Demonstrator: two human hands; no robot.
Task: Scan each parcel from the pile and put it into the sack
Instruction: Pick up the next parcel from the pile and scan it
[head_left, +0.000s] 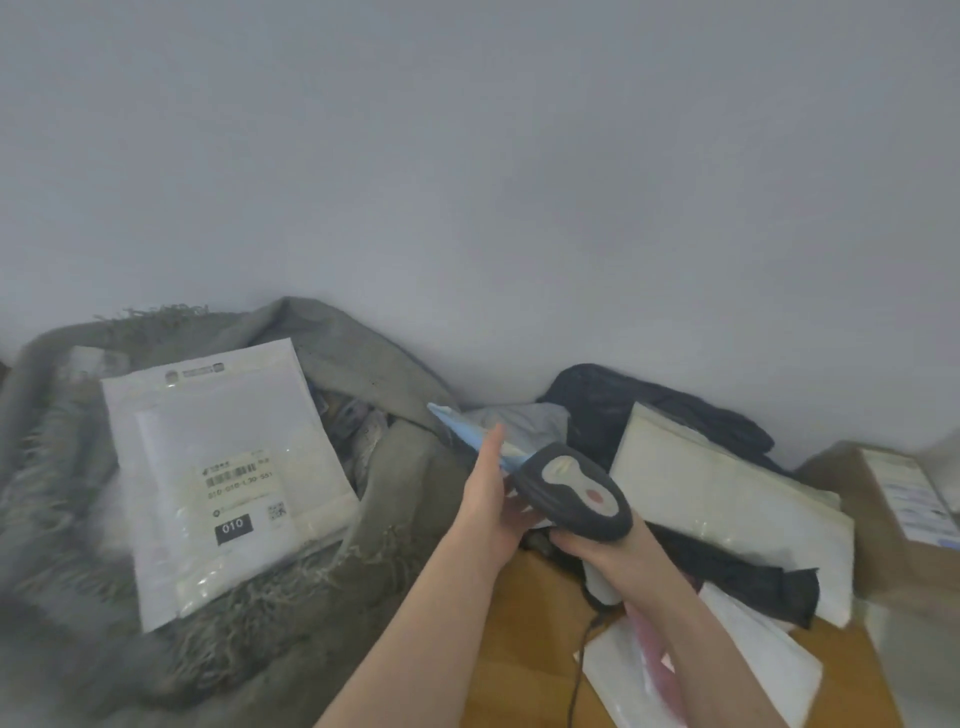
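My right hand (602, 551) grips a dark handheld scanner (571, 491) with a grey top panel, its head aimed left. Just in front of the scanner my left hand (491, 499) holds a thin light-blue parcel (467, 431) edge-on. The grey woven sack (374, 467) lies open at the left, against the wall. A white parcel (223, 467) with a barcode label and a black "010" tag rests flat in the sack's mouth. The pile (717, 499) at the right holds a white padded mailer, black bags and other white packets.
A brown cardboard box (893, 509) with a shipping label stands at the far right. The scanner's black cable (579, 670) hangs down over the wooden table (524, 639). A plain grey wall fills the upper part of the view.
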